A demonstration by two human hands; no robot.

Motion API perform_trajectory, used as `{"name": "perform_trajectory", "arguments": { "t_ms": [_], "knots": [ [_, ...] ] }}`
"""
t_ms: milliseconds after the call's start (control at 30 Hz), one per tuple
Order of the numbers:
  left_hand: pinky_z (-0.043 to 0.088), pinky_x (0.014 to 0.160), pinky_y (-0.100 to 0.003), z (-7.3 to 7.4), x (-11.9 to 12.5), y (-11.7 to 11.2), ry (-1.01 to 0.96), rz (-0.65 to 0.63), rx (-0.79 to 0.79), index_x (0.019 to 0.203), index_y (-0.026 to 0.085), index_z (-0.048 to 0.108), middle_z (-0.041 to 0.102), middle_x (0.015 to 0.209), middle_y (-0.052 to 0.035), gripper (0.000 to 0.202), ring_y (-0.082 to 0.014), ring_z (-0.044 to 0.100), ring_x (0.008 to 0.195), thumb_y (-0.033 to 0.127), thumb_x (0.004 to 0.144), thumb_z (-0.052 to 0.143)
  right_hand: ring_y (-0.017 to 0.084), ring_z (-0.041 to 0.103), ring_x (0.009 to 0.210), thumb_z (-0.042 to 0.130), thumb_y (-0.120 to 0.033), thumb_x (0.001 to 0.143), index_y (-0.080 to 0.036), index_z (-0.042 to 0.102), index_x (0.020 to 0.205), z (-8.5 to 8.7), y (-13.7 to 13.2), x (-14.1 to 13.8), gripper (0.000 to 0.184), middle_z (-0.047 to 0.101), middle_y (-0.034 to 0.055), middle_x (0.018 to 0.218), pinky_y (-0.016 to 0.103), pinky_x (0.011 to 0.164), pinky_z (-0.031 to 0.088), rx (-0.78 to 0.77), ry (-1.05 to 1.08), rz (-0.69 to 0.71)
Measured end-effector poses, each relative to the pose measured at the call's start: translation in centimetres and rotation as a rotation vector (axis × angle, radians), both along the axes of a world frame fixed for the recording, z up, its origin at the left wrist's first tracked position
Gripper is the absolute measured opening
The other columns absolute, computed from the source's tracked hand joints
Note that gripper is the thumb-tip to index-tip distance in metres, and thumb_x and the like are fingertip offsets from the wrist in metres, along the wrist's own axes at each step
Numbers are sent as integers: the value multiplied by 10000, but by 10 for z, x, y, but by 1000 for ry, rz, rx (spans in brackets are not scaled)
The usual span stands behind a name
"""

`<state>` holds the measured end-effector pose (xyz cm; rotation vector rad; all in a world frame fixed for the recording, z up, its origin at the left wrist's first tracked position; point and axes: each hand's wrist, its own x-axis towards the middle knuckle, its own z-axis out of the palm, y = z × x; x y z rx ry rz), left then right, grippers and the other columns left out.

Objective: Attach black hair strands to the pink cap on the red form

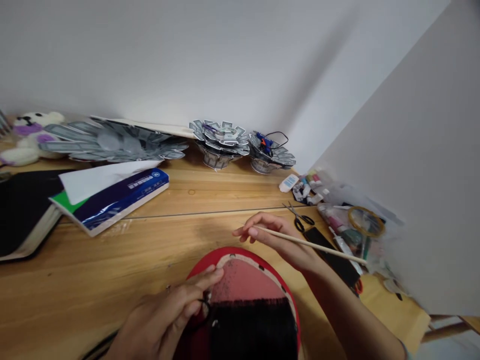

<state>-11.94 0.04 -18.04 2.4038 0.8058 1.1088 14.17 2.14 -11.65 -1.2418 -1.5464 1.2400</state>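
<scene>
In front of me sits a red rounded form [199, 265] covered with pink mesh [249, 281], edged by a pale band with dark pins. Black hair [257, 330] covers the near part of the mesh, ending in a straight line. My left hand [161, 312] rests at the mesh's left edge, fingertips on the band; a looped lock of black hair [205, 308] runs from its pinched thumb and finger. Above the form's far right side, my right hand [277, 239] is closed around a thin wooden stick [322, 247]. The stick's working tip is too fine to make out.
A blue tissue pack [127, 202] and a black book [26, 210] lie left. Grey petal-shaped paper holders [221, 142] line the wall [187, 55], beside a plush toy [32, 135]. Right are scissors [299, 218], a black strip [333, 255] and bagged supplies [345, 225].
</scene>
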Motion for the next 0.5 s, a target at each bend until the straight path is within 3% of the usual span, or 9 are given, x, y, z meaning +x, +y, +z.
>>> {"name": "perform_trajectory", "arguments": {
  "t_ms": [133,267,400,500],
  "knots": [
    [498,843,-66,4,0,-3,7,20,-6,1304,329,550,725,1212,105,388,-58,719,1005,187,975,400,179,731,927,596,-316,994,-176,771,1011,5,-7,10,225,800,87,1021,291,831,544,75,-158,21],
    [501,861,-78,1,-2,-4,24,7,-19,1323,343,542,713,1235,112,404,-62,711,1032,179,974,420,191,742,949,618,-266,985,-196,782,1058,14,-15,13,193,807,71,1050,274,822,545,108,-272,100],
    [493,908,-106,-1,-5,-3,42,11,-89,1328,370,549,703,1255,122,359,-69,695,1080,253,1011,426,199,749,953,626,-251,981,-191,780,1069,21,-21,16,187,805,78,1066,273,813,555,137,-314,97],
    [503,866,-77,0,-5,-1,21,15,-59,1286,382,589,740,1179,122,310,-68,729,996,301,1032,429,209,759,982,644,-254,969,-191,781,1049,22,-30,21,170,810,81,1064,284,835,577,168,-289,80]
  ]
}}
